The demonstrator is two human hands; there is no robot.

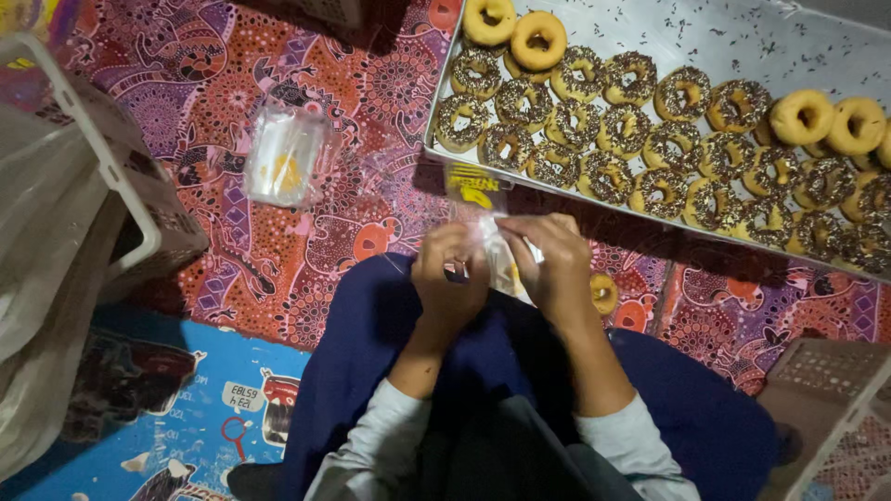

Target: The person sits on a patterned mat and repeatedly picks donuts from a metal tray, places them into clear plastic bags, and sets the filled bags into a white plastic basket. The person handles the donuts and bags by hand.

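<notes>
Both hands, left (452, 276) and right (554, 264), pinch clear plastic bag (497, 243); bag long axis runs near-far, printed top pointing far toward doughnut tray (742, 42).

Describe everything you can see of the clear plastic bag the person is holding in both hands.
The bag is thin, clear, crinkly plastic with a yellow printed patch near its top. It is held upright above the lap, just below the metal tray. The left hand and right hand pinch it from either side, hiding its lower part. Something pale shows inside; what it is cannot be told.
</notes>
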